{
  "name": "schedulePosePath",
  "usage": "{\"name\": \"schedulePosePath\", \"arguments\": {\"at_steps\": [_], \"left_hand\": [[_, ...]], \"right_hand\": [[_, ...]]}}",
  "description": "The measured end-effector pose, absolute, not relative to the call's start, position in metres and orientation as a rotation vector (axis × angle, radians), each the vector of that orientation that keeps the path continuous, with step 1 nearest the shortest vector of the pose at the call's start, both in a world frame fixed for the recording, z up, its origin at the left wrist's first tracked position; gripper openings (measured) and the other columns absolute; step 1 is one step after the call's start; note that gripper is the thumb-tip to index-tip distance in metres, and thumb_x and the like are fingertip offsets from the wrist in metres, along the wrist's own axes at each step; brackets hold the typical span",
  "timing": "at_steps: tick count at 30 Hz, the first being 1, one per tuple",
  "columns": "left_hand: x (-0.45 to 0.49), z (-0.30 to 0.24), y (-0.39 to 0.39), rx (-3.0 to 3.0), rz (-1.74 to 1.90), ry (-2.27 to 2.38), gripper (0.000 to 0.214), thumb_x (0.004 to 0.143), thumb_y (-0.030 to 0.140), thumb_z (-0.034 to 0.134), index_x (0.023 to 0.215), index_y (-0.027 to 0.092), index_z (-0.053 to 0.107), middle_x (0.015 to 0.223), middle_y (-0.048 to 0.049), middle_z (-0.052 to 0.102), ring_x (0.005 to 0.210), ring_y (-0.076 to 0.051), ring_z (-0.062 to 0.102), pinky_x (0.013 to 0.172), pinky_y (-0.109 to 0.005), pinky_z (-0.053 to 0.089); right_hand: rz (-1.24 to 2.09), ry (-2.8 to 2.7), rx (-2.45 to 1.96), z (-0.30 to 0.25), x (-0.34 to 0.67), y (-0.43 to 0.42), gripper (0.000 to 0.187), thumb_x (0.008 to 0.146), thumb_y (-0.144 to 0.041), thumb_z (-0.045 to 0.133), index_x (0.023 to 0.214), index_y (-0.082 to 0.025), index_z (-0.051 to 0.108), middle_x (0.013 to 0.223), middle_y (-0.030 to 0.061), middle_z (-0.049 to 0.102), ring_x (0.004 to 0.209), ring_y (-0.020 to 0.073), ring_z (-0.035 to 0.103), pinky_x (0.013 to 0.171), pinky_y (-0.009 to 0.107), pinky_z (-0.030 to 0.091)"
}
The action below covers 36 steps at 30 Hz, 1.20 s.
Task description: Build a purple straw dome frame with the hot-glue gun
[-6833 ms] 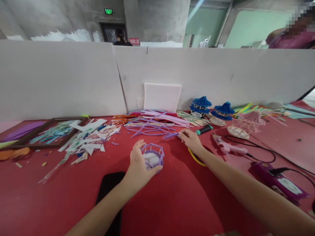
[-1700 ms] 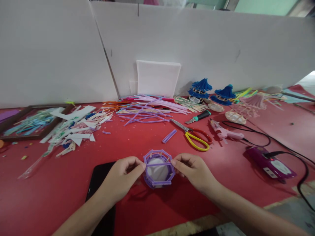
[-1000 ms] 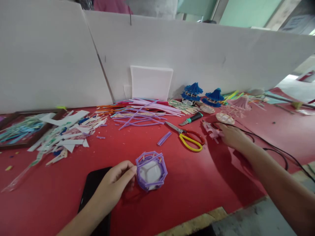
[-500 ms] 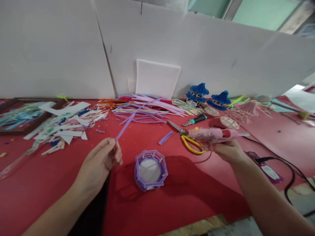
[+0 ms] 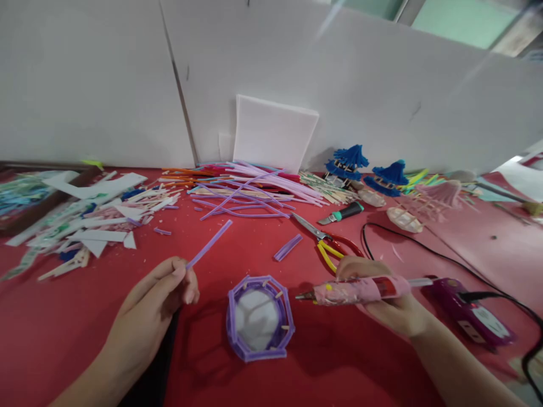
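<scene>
Lower left of the frame, the left hand (image 5: 155, 302) pinches one end of a purple straw piece (image 5: 210, 244) between thumb and forefinger, and the straw slants up toward the centre. At lower centre a purple octagonal straw frame (image 5: 258, 355) with a white base lies on the red table (image 5: 63, 328), between the hands and touched by neither. Lower right, the right hand (image 5: 392, 311) is closed around a pink glue gun (image 5: 360, 289), its nozzle pointing left, just beside the frame's rim. Yellow-handled scissors (image 5: 324, 244) and a short purple offcut (image 5: 287, 247) lie just above, below the straw pile (image 5: 246, 189)
</scene>
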<state>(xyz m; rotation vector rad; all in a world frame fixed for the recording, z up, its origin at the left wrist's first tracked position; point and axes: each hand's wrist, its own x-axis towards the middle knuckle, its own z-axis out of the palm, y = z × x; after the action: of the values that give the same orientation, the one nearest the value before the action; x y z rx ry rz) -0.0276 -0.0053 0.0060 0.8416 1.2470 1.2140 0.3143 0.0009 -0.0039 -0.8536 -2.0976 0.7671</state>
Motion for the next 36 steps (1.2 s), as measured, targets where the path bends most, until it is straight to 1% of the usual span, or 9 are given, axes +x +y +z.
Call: {"name": "schedulePosePath", "arguments": {"at_steps": [5,11,20,27,31,36], "left_hand": [[-0.0286,0.0046,-0.0096,0.929,1.159,1.275,0.035,0.066,0.052,0.073,0.057,0.023,0.055,0.052,0.0048,0.052,0.054,-0.012,0.045,0.054,-0.022,0.039],[-0.0266,0.0088,-0.0132,0.986,1.11,1.33,0.039,0.065,0.054,0.072,0.054,0.023,0.053,0.049,0.0047,0.05,0.049,-0.012,0.039,0.048,-0.022,0.033],[-0.0266,0.0085,-0.0139,0.985,1.136,1.322,0.034,0.066,0.051,0.072,0.055,0.023,0.054,0.048,0.0043,0.05,0.049,-0.012,0.039,0.048,-0.022,0.033],[-0.0265,0.0075,-0.0138,0.992,1.134,1.295,0.033,0.068,0.049,0.071,0.057,0.023,0.055,0.049,0.0045,0.051,0.05,-0.011,0.038,0.048,-0.022,0.032],[-0.0261,0.0084,-0.0142,0.982,1.137,1.301,0.034,0.067,0.05,0.072,0.056,0.024,0.054,0.048,0.005,0.05,0.049,-0.011,0.038,0.048,-0.021,0.033],[-0.0271,0.0079,-0.0147,0.991,1.126,1.299,0.032,0.068,0.049,0.071,0.057,0.024,0.054,0.05,0.0048,0.05,0.05,-0.011,0.038,0.049,-0.022,0.033]], "right_hand": [[0.826,-2.123,-0.836,-0.0034,0.309,0.0,0.019,0.084,-0.038,0.055,0.084,-0.019,0.062,0.074,0.0079,0.061,0.063,0.0206,0.056,0.055,0.035,0.047],[0.805,-2.134,-0.799,-0.008,0.308,0.0008,0.014,0.083,-0.032,0.055,0.079,-0.019,0.059,0.072,0.0072,0.059,0.062,0.02,0.054,0.056,0.035,0.046],[0.857,-2.141,-0.921,-0.0102,0.3089,-0.0008,0.018,0.083,-0.035,0.053,0.072,-0.022,0.055,0.069,0.0056,0.056,0.06,0.0201,0.053,0.055,0.036,0.044],[0.853,-2.127,-0.879,-0.0112,0.3094,0.0008,0.016,0.084,-0.035,0.053,0.075,-0.022,0.056,0.07,0.0044,0.056,0.06,0.0197,0.052,0.056,0.037,0.045],[0.84,-2.123,-0.86,-0.01,0.308,0.0011,0.016,0.085,-0.033,0.053,0.074,-0.022,0.055,0.068,0.0036,0.054,0.059,0.0191,0.05,0.055,0.036,0.042],[0.812,-2.115,-0.884,-0.0109,0.3076,0.0006,0.019,0.084,-0.035,0.054,0.07,-0.022,0.053,0.065,0.0032,0.054,0.057,0.0184,0.05,0.054,0.035,0.042]]}}
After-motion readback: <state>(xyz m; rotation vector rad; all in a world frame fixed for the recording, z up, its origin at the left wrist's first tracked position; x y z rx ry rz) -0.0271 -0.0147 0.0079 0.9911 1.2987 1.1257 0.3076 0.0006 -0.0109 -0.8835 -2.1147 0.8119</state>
